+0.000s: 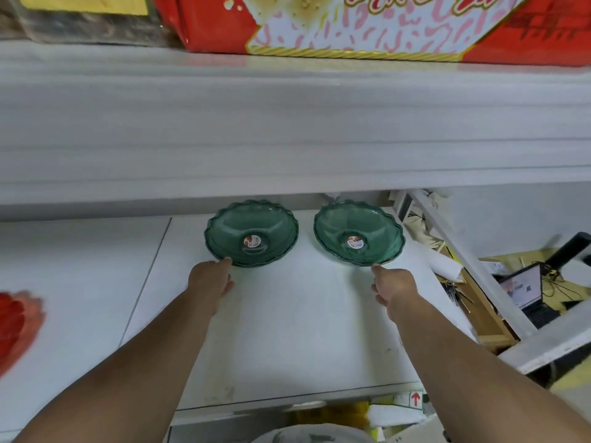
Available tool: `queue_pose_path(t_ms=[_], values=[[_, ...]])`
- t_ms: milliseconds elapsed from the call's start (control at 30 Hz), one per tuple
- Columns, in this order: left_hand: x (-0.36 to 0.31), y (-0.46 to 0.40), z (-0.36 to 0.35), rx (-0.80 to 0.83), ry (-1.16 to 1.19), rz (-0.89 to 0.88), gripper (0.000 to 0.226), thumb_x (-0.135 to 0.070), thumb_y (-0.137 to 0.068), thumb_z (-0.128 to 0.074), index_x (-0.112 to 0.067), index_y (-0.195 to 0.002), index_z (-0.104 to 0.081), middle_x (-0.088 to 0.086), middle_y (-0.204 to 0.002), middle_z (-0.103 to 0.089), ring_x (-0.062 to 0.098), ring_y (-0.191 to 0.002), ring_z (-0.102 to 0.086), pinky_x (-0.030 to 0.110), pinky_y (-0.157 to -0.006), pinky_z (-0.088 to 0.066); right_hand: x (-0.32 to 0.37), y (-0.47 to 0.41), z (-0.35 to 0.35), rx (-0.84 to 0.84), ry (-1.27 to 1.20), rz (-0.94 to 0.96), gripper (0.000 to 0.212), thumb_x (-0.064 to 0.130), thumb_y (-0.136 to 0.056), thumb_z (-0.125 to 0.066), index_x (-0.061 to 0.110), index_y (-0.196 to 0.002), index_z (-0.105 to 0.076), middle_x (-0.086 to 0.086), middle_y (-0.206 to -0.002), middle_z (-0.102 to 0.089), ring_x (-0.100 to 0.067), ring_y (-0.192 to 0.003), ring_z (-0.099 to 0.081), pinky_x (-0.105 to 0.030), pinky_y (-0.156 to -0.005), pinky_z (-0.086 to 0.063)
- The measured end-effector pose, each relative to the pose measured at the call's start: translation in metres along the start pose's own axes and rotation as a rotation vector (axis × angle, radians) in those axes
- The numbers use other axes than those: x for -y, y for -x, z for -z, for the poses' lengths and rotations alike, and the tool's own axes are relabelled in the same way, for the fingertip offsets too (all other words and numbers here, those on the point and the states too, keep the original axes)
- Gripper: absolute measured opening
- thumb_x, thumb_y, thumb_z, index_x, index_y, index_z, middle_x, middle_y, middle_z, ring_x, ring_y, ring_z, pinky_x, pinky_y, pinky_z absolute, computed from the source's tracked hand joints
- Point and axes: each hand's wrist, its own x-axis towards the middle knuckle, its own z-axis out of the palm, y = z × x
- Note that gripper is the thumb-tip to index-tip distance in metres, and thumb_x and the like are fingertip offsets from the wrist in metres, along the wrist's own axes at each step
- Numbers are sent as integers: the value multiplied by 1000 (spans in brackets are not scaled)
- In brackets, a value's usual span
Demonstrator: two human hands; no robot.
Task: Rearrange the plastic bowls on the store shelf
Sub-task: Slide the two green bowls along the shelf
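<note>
- Left hand [211, 281]: fingers loosely extended, not clenched; I see one fingertip touching the near rim of the left green bowl [252, 234]. Nothing grasped.
- Right hand [392, 286]: likewise loose and unclosed, forefinger reaching to the near rim of the right green bowl [358, 233]; whether it truly touches I cannot tell. Nothing grasped.
- Green bowls — two counted, translucent, scalloped rims, both upright on the white shelf [287, 321], side by side and apart, toward the back under the upper shelf's edge [287, 129]. Each carries one round sticker on its floor; the print is too small for me to read.
- Red item [16, 318] — one, at the left edge of the shelf, blurred and cut off by the frame; I cannot say what it is.
- Red printed box [367, 24] — one, on the upper shelf, top cropped.
- Laptop [524, 290] — one, open, lower right beyond the shelf, amid clutter I cannot make out.
</note>
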Motion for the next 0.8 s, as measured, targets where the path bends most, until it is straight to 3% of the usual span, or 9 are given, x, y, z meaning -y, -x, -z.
queue_pose_path(t_ms=[67,100,133,200,267,400,500,600,800], values=[[1,9,7,15,-166,-48,42,-30,-92,-64,0,-120,-58,13,-105,-61,27,-87,-63,46,-102,-49,-2,17,-2,-2,149,108,30,24,-93,-57,14,-70,-42,-9,-72,-41,-26,-66,-40,-31,-60,-33],[1,15,11,28,-269,-75,52,-33,-92,-62,-1,-132,-52,15,-124,-59,30,-102,-63,43,-105,-46,-2,26,-4,13,221,150,25,26,-94,-56,16,-73,-47,-7,-74,-45,-28,-73,-44,-31,-64,-35],[2,23,15,37,-371,-112,59,-34,-93,-60,-4,-142,-46,14,-141,-52,32,-118,-57,38,-107,-42,-2,37,-6,53,303,183,17,30,-95,-55,16,-86,-59,-8,-86,-57,-32,-86,-54,-31,-73,-41],[6,39,23,62,-528,-204,65,-34,-94,-58,-10,-150,-35,11,-155,-39,30,-135,-44,31,-103,-37,-1,54,-10,119,488,251,49,38,-97,-53,9,-137,-55,-10,-136,-60,-34,-125,-56,-35,-101,-44],[12,53,32,93,-659,-295,67,-35,-94,-56,-14,-153,-30,9,-158,-34,28,-140,-39,33,-109,-35,1,71,-16,172,675,362,65,44,-97,-51,7,-150,-41,-11,-152,-49,-33,-138,-47,-37,-111,-40],[29,87,59,81,-1007,-408,70,-42,-96,-48,-20,-157,-21,5,-165,-16,27,-149,-21,38,-120,-22,4,106,-31,253,1041,703,61,49,-96,-46,5,-139,-49,-16,-144,-52,-35,-135,-44,-42,-109,-39],[39,115,79,31,-1142,-426,71,-44,-98,-44,-20,-158,-16,5,-166,-9,26,-151,-13,41,-122,-18,-1,133,-42,350,1225,843,72,54,-98,-37,9,-153,-32,-15,-163,-31,-34,-151,-22,-48,-121,-24],[49,153,103,-17,-1177,-400,69,-43,-97,-46,-19,-157,-19,5,-165,-17,25,-149,-19,41,-119,-23,-9,165,-47,475,1291,950,76,58,-100,-31,12,-160,-18,-12,-169,-13,-31,-156,-7,-49,-125,-12],[74,213,160,-162,-1221,-326,64,-39,-93,-51,-12,-150,-36,14,-151,-41,30,-140,-36,43,-111,-37,-33,226,-65,663,1336,1056,78,59,-100,-27,13,-161,-10,-10,-170,-7,-29,-157,-4,-46,-126,-9]])
